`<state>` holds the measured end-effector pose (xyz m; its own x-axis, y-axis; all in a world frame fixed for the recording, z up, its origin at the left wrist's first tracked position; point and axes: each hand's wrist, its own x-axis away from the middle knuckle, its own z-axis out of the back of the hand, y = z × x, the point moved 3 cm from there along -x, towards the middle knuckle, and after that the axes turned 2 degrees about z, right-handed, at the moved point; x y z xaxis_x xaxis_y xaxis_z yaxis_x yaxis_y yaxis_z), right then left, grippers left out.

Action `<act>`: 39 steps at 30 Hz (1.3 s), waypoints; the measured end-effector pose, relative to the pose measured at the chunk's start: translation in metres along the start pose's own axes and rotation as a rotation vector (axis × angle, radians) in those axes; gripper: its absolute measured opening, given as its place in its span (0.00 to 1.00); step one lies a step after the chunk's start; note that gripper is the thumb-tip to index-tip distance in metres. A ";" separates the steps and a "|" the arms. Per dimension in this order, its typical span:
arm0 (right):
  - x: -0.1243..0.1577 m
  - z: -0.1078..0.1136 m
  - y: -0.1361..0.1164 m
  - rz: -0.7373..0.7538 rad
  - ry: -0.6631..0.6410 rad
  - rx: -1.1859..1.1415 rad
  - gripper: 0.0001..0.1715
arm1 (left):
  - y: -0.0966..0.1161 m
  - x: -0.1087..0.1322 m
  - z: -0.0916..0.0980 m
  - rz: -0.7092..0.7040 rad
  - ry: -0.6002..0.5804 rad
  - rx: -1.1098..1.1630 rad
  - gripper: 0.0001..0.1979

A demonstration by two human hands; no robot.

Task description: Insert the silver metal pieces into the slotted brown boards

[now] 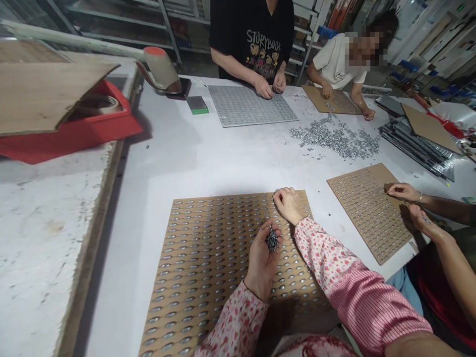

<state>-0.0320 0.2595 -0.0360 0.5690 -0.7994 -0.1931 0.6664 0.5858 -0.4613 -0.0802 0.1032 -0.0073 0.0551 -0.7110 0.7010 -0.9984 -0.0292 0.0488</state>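
My left hand (263,260) is cupped palm up around a heap of small dark-grey metal oval pieces (272,241). It hovers over a brown board (208,238) set with rows of shiny oval pieces. My right hand (288,203) is at the board's far right corner, with its fingers pinched together and pointing down. What its fingertips hold, if anything, is hidden behind the hand. Both forearms wear pink strawberry-print sleeves, and the right one crosses the board's right side.
Loose metal pieces (334,139) lie in a pile mid-table. Across the table, two people work at a grey board (253,104) and a brown board (330,99). A co-worker's hands are over another board (372,213) at right. A red bin (70,134) is at left; stacked panels (416,144) lie far right.
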 end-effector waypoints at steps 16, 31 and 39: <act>0.000 0.013 0.004 -0.091 -0.115 -0.403 0.10 | 0.001 -0.003 0.007 -0.088 -0.035 -0.096 0.09; 0.027 0.041 -0.022 -0.082 -0.461 -0.821 0.15 | 0.000 -0.001 0.004 -0.099 0.046 -0.139 0.04; -0.017 -0.001 0.016 -0.289 -0.062 -0.734 0.14 | 0.004 -0.002 0.004 -0.088 0.035 -0.121 0.09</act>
<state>-0.0311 0.2826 -0.0411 0.4624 -0.8846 0.0603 0.3157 0.1007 -0.9435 -0.0841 0.1011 -0.0114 0.1449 -0.6843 0.7147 -0.9807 -0.0038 0.1953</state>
